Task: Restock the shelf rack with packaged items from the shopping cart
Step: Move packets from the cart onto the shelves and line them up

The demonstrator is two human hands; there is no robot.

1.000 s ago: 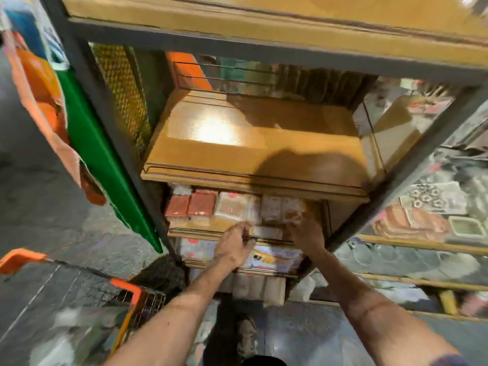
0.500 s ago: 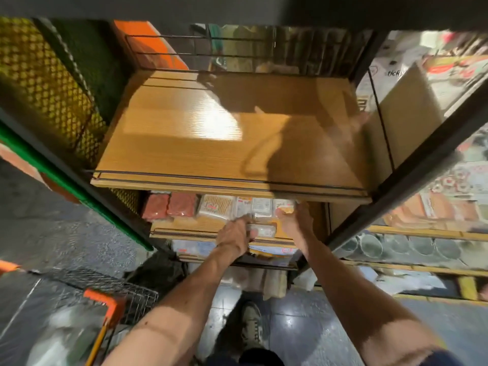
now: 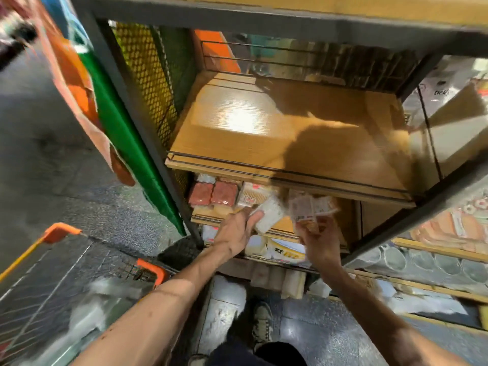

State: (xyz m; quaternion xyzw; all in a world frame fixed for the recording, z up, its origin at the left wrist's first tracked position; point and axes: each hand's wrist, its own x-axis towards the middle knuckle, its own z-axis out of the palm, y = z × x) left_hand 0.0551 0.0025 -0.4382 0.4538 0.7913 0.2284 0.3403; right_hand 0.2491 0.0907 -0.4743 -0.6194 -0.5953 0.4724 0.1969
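Your left hand [image 3: 236, 233] grips a white packet [image 3: 269, 216] and your right hand [image 3: 320, 241] grips printed packets [image 3: 310, 207] at the wooden shelf's front edge [image 3: 282, 228].

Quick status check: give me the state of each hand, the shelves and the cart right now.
left hand: holding a white packet
right hand: holding a printed packet
wide wooden shelf: bare
shelf below: partly stocked, red packets at left
cart: holds blurred items
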